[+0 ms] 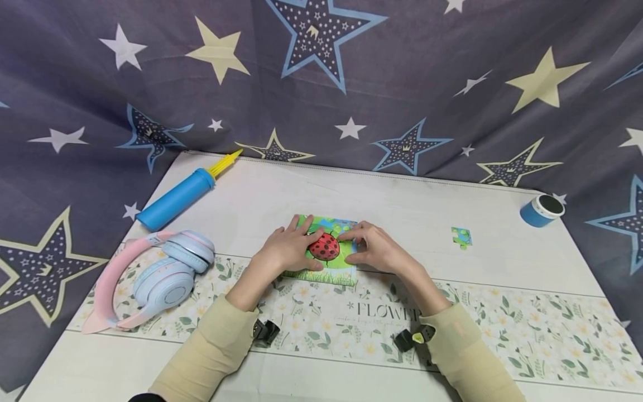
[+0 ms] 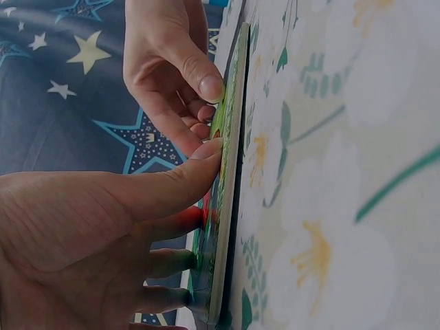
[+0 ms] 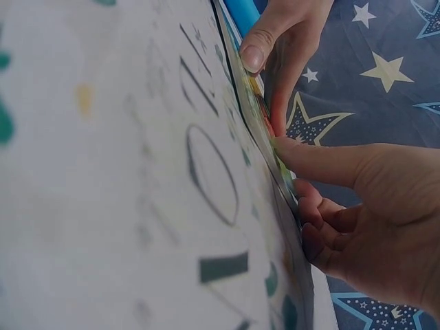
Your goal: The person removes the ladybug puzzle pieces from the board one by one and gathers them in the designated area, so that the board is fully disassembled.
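A ladybug jigsaw puzzle [image 1: 326, 273] in a thin tray lies flat on the table, a red spotted ladybug on green at its middle. My left hand [image 1: 288, 248] rests over its left half, fingers spread and fairly straight, thumb near the lower edge. From the right, my right hand [image 1: 379, 248] grips at the puzzle's right part. Its thumb [image 2: 212, 88] and forefinger touch the surface beside the ladybug while the other fingers curl in at the edge. A loose puzzle piece [image 1: 461, 237], green and blue, lies apart to the right.
Pink and blue headphones [image 1: 176, 282] lie at the left, with a blue hand pump [image 1: 176, 198] with a yellow nozzle behind them. A small blue and white cylinder [image 1: 542, 210] stands at the far right. A star-patterned cloth [image 1: 281, 106] hangs behind the table.
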A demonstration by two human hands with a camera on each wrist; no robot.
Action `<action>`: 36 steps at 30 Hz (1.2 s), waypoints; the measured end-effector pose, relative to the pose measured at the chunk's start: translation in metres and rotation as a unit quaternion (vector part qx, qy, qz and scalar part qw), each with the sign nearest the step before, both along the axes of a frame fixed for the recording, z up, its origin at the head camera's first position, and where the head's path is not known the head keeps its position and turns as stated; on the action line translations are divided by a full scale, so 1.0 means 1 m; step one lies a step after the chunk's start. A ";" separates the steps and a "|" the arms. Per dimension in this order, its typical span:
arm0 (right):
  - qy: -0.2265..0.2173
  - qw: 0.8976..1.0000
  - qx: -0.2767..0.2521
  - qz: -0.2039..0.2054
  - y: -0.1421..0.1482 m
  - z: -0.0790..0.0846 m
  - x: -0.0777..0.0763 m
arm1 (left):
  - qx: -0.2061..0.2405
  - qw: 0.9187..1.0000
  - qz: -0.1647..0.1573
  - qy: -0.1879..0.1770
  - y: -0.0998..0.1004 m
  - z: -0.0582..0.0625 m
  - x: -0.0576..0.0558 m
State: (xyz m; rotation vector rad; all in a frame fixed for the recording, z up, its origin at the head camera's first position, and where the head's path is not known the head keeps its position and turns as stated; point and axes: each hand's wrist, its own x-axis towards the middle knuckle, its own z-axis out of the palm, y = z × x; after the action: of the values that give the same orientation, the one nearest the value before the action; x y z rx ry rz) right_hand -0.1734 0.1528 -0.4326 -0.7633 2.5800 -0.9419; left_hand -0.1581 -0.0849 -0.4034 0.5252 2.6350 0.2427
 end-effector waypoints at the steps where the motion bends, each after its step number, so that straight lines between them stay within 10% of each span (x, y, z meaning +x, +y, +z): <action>1: -0.001 1.000 -0.001 0.000 0.000 0.000 0.000 | 0.000 1.000 0.000 0.000 0.000 0.000 0.000; 36: 0.009 1.000 0.010 0.005 -0.001 0.003 0.001 | -0.009 1.000 -0.002 0.002 0.001 0.002 0.000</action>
State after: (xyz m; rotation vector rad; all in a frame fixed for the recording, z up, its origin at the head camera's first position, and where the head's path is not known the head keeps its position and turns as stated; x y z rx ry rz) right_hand -0.1720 0.1523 -0.4295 -0.7819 2.5951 -0.9086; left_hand -0.1577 -0.0842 -0.4013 0.5254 2.6378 0.2160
